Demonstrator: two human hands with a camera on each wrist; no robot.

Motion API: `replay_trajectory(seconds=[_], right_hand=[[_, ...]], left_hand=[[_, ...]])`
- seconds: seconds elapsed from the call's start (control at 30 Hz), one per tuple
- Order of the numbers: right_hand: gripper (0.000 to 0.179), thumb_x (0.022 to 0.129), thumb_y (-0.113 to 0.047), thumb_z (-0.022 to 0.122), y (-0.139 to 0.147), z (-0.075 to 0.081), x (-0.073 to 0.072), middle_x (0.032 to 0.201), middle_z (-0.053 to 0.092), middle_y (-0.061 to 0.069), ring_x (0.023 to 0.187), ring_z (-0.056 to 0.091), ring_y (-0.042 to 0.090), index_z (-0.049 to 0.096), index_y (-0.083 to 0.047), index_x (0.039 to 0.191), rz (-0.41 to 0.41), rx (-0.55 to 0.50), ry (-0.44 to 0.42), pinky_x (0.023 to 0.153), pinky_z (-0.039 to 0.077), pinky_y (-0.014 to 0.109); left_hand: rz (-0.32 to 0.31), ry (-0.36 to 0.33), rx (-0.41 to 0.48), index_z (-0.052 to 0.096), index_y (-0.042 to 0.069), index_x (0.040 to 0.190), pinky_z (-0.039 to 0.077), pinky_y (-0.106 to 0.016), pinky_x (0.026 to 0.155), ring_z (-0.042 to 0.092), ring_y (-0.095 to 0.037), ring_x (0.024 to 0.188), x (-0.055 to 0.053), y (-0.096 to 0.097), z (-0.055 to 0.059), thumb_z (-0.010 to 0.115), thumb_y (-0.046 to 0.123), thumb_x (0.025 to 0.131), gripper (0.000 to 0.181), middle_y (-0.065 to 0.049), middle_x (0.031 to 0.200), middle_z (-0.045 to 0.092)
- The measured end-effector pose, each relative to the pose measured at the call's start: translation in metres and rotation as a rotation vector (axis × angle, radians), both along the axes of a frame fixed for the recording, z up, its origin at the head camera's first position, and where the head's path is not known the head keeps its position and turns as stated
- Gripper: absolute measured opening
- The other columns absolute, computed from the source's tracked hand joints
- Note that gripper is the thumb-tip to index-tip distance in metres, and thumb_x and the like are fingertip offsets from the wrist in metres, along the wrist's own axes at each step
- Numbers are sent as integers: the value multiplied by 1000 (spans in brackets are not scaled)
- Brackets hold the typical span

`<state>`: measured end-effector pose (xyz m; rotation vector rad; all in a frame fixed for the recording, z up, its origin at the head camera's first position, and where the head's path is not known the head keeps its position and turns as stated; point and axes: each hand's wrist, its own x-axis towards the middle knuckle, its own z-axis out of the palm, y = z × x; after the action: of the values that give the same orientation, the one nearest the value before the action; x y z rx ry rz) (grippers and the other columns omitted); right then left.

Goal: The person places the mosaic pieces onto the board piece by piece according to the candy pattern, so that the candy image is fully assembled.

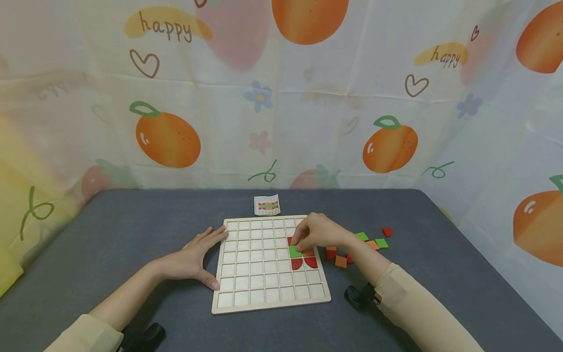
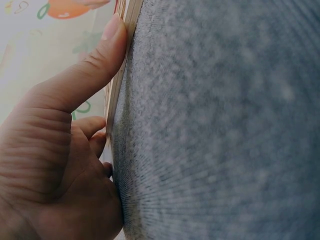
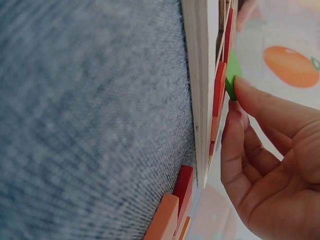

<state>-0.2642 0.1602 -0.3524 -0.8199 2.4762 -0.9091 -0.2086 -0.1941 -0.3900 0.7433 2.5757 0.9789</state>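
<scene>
A square wooden grid board (image 1: 250,283) with pale cells lies flat on the dark tabletop. My left hand (image 1: 186,261) spreads along its left edge, thumb low and fingertips high, touching the rim; the left wrist view shows the thumb (image 2: 97,65) against the side. Over the board's right part, my right hand (image 1: 321,231) pinches a green tile (image 3: 231,87) between thumb and fingers, tilted above the cells. In the head view this green tile (image 1: 294,252) overlaps cells beside an orange tile (image 1: 308,252). Red rounded tiles (image 1: 311,263) sit below them, and a red tile's corner shows above.
Loose red, orange and green tiles lie right of the board, including an orange square (image 1: 340,262), a green tile (image 1: 381,243) and a red one (image 1: 387,232). Behind the board is a small printed card (image 1: 267,206) with a coloured grid pattern. A fruit-print curtain (image 1: 281,122) hangs behind the table.
</scene>
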Motion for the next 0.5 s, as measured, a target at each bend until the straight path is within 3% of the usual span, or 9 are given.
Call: replay_trajectory(seconds=[0.5], right_hand=[[8,82,-7,77,0,-4,-2,81,77,5,69,66,7,79,-10,89,26,0,26,65,54,26]], left_hand=[[-1,-10,3,23,6,157,0,-80,108,-4,-51,152,1,1,2,90,42,64,121,-16,168,9]])
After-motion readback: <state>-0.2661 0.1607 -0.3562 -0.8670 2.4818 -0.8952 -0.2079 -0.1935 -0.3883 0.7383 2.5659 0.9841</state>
